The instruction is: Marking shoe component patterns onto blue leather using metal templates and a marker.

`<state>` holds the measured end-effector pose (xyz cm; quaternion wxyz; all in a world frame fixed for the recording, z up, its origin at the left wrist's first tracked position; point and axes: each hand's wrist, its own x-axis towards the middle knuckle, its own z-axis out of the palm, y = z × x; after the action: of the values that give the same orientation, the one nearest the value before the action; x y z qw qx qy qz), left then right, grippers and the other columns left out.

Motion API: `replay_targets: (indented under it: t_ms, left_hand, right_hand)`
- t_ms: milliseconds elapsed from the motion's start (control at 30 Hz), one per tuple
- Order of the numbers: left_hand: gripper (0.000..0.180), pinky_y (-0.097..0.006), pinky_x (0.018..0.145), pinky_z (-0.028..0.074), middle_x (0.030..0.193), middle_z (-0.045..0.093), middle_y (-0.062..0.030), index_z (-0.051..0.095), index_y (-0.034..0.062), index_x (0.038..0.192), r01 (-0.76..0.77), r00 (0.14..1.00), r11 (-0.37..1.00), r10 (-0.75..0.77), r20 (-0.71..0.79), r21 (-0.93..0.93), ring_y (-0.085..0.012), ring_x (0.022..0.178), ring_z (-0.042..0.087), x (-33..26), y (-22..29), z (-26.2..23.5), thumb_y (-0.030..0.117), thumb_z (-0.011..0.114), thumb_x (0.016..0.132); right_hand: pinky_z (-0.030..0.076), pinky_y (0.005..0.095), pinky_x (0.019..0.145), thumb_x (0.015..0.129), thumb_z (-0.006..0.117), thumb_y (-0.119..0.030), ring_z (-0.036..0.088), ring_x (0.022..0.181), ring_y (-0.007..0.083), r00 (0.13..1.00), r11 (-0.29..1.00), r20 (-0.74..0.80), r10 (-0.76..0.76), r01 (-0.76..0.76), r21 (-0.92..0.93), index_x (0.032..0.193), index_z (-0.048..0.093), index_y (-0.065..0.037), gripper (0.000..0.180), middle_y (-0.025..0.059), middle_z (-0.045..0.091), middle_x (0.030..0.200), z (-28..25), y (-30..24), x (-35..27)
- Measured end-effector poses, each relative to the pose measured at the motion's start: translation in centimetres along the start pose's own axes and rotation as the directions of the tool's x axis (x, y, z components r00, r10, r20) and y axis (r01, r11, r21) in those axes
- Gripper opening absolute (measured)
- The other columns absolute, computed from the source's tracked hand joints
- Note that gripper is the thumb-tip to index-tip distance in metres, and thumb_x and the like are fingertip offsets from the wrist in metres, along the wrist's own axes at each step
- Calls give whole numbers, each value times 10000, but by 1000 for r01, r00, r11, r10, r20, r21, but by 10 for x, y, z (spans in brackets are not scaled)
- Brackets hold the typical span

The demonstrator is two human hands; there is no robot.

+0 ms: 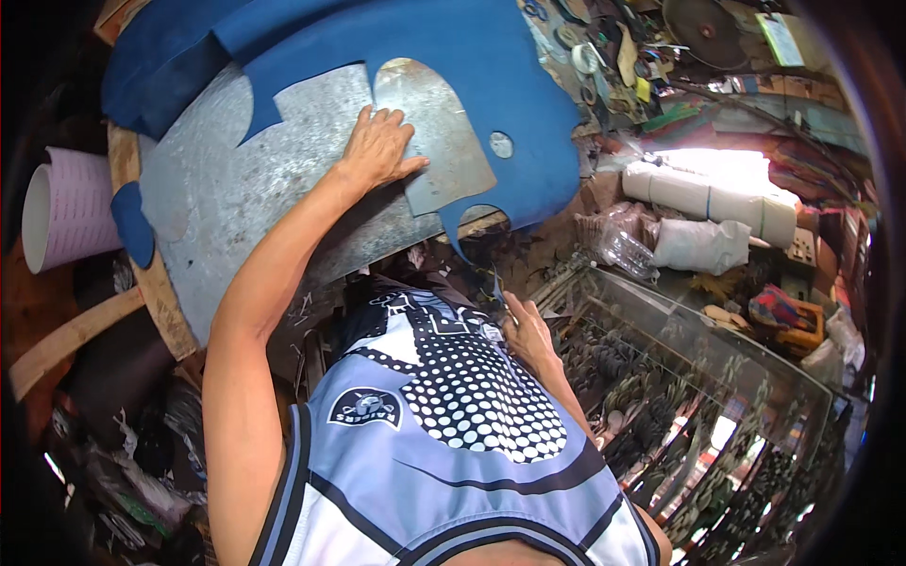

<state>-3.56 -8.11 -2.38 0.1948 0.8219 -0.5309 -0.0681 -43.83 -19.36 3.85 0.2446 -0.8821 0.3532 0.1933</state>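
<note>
A blue sheet (pixel 524 85), which looks like leather or a similar material, lies over a grey metal work surface (pixel 217 189), its near side cut into curves. On it rests a flat grey plate (pixel 434 132) with a rounded top. My left hand (pixel 377 148) lies flat across the plate's left edge, fingers spread, thumb pointing right. Below the work surface, close to my body, my right hand (pixel 530 330) has its fingers curled in. A thin bluish sliver (pixel 498 286) shows just above those fingers; whether they grip it I cannot tell.
A pale printed roll (pixel 71 208) and a small blue offcut (pixel 134 224) sit by the wooden frame (pixel 156 274) at left. Tape rolls (pixel 585 58) and tools crowd the back right. To my right are a glass case (pixel 698 330) and white wrapped rolls (pixel 708 198).
</note>
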Motion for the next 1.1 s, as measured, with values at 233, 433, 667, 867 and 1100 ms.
replay_targets:
  t_ms: [233,433,667,867,1100]
  left_hand:
    - [593,-418,873,448,976,635,-122,695,22,988,263,964,947,-249,-96,184,-270,938,599,35,32,9,576,723,780]
    - [590,-376,839,486,1059,596,-112,689,16,1076,565,819,791,-572,-43,233,-264,1032,566,64,63,19,517,753,772]
    - [747,-409,916,478,1320,468,-201,580,-29,1246,818,569,575,-816,-103,-28,-313,1161,489,75,91,25,358,874,678]
    - [856,-441,994,413,1505,352,-259,514,-12,1357,892,452,452,-891,-36,-1,-365,1294,417,84,94,25,385,868,687]
    - [768,-454,1052,398,1516,348,-256,535,0,1269,917,399,399,-917,-16,-12,-405,1372,363,93,94,25,328,889,671]
  right_hand:
    - [516,396,930,900,644,-194,671,1008,321,975,965,-56,213,-201,170,1250,577,36,424,208,681,1090,-72,54,52]
    - [539,289,621,970,610,-131,631,711,133,993,684,-90,-77,118,720,1318,563,-32,365,75,652,947,-183,-50,165]
    - [533,374,779,923,641,-160,643,892,291,251,253,151,-956,967,-9,1196,678,-131,277,96,689,1058,-162,-207,357]
    - [550,384,809,903,670,-235,657,962,274,-299,-328,519,-800,944,38,1093,730,-146,218,39,719,1058,-130,-305,426]
    - [539,385,856,911,679,-271,650,997,257,-369,-366,684,-629,917,158,1079,740,-129,228,42,722,1020,-123,-335,433]
